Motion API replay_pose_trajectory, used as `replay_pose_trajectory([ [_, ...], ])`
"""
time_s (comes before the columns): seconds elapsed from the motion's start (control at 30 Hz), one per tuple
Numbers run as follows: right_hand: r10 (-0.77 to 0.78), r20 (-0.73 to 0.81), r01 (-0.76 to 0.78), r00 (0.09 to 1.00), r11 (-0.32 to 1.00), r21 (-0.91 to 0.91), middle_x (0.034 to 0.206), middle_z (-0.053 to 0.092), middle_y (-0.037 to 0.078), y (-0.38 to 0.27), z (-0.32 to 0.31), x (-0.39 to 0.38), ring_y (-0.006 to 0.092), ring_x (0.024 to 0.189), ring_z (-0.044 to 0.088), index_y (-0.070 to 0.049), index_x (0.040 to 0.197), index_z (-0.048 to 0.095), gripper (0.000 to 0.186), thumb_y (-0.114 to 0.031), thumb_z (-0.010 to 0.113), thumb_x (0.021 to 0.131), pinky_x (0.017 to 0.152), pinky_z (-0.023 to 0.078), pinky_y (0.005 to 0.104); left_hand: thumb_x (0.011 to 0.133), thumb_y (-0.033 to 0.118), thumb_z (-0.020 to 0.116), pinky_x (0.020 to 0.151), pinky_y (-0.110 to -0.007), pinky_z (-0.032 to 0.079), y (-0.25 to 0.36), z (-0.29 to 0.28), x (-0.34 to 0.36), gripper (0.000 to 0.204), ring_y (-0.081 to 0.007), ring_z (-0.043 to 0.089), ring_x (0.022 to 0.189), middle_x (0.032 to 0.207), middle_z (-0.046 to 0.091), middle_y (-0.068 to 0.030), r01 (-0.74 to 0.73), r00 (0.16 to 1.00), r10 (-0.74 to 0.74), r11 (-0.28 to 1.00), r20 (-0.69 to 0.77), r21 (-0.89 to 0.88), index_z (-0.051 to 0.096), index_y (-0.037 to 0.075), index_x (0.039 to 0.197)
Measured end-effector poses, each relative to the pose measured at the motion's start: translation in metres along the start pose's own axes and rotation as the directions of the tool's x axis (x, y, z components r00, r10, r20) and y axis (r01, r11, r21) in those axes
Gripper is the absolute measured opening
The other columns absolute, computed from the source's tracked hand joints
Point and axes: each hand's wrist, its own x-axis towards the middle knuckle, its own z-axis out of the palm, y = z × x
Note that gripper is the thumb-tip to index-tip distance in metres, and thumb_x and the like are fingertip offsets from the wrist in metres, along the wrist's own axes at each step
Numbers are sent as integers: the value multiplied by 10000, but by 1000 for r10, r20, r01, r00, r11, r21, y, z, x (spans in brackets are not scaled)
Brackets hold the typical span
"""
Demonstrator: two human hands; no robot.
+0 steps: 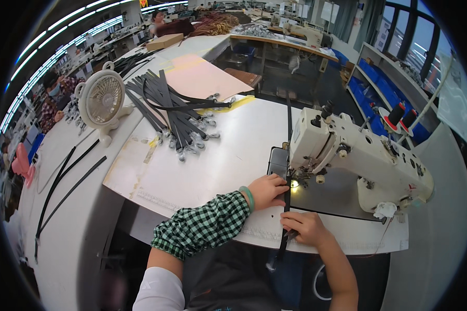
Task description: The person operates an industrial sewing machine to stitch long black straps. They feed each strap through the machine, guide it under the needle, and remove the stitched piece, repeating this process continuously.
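A long black strap runs lengthwise past the needle area of a white sewing machine. Its near end hangs over the table's front edge, with a small shiny piece at the tip. My left hand, below a green bracelet and a checked sleeve cover, has its fingers closed at the strap beside the lit needle area. Closer to me, my right hand pinches the same strap near the front edge. A small dark pointed object shows under its fingers; its kind is unclear.
A pile of black straps with wrapped metal ends lies on the tabletop at the far left. Beyond it is a pink sheet. A white fan stands left. Thread spools sit behind the machine. Other people are in the left background.
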Motion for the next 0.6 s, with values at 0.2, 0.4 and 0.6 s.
replay_pose_trajectory([
  [0.2,6,-21,-5,1000,1000,18,896,595,38,5,2,0,177,598,597,-73,797,573,210,-45,639,599,517,475,283,660,275,671,827,-340,418,-3,-1,2,446,-255,486,971,1020,544,-112,-33,998,32,999,-55,-2,573,13,1008],
  [0.4,-2,-36,3,999,999,42,872,604,48,9,6,-4,194,576,592,-51,777,581,180,-58,649,610,501,476,289,652,245,679,811,-349,430,-1,-4,2,423,-253,491,969,1038,534,-109,-22,999,22,1000,-35,3,579,20,995],
  [0.6,1,-33,1,999,999,39,874,604,44,8,6,-6,192,571,590,-46,776,582,168,-73,653,626,499,476,289,654,232,679,810,-343,431,2,-7,3,398,-255,495,956,1032,534,-111,-31,999,31,1000,-37,-5,587,17,976],
])
